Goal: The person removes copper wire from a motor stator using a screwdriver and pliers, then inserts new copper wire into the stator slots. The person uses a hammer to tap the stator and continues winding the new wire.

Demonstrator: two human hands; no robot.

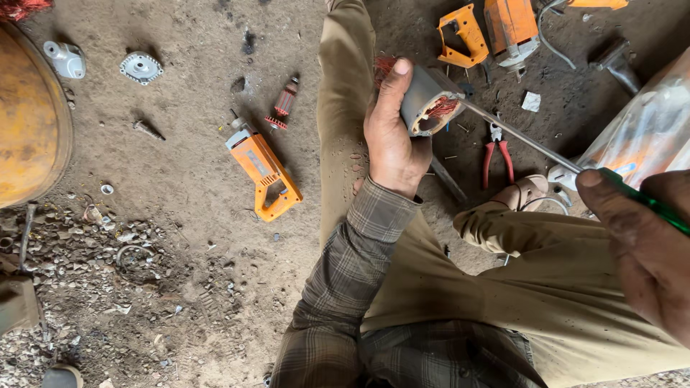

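Risk: screwdriver point(528, 141) shaft could slip inside stator point(429, 103), gouge red-copper windings; cause, steep prying angle, one-hand hold.
Left hand point(392, 140): fingers wrapped tight round grey stator housing, thumb along side; stator held above outstretched leg point(345, 115).
Right hand point(643, 244): fingers closed on green screwdriver handle, tip in stator mouth.
Red-handled pliers point(497, 159): on floor, just below stator.
Orange tool casing point(264, 172): on floor, left of stator.
Armature point(284, 102): left of stator, beyond leg.
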